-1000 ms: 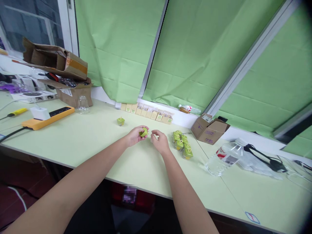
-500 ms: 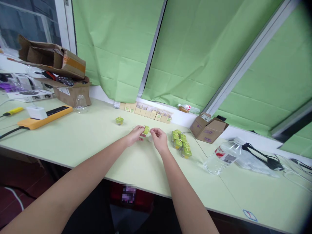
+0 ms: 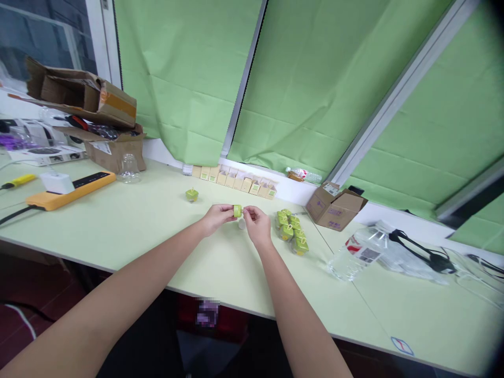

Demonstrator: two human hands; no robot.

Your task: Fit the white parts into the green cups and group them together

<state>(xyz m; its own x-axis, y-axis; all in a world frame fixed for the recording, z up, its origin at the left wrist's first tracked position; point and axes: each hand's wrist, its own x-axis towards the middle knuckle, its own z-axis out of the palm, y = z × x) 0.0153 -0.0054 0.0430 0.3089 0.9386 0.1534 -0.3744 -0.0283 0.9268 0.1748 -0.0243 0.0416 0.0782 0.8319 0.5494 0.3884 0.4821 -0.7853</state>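
My left hand point(image 3: 217, 217) and my right hand point(image 3: 255, 224) meet over the pale green table point(image 3: 157, 231). Both pinch a small green cap-like piece point(image 3: 237, 210) between their fingertips. A small whitish piece point(image 3: 241, 224) shows just below it, under my right fingers; I cannot tell whether it is held. A cluster of several similar green pieces point(image 3: 292, 232) lies just right of my right hand. One lone green piece point(image 3: 191, 195) sits on the table to the left, apart from my hands.
A row of small beige boxes point(image 3: 236, 181) lines the window ledge. A small cardboard box point(image 3: 334, 206), a lying plastic bottle point(image 3: 364, 251) and black cables point(image 3: 421, 252) are at right. An orange power strip point(image 3: 71, 189), a glass jar point(image 3: 128, 169) and open cartons point(image 3: 86, 105) stand at left.
The green piece has been turned in my fingers, and my right hand has closed in to pinch it together with my left. The view has shifted slightly.
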